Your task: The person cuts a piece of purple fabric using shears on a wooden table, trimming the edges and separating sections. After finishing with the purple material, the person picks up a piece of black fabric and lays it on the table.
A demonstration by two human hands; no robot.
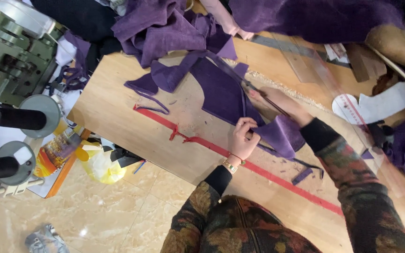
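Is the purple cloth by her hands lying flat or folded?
Partly folded: the left hand lifts a corner of the purple cloth piece; the rest lies flat.

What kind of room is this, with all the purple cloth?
Probably a sewing workshop. A sewing machine stands by the wooden table, big thread spools sit beside it, and the right hand works scissors through purple fabric.

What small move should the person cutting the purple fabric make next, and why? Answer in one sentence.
Probably close the scissors forward along the purple fabric, since the right hand has the blades at its edge while the left hand pinches the fabric's folded corner.
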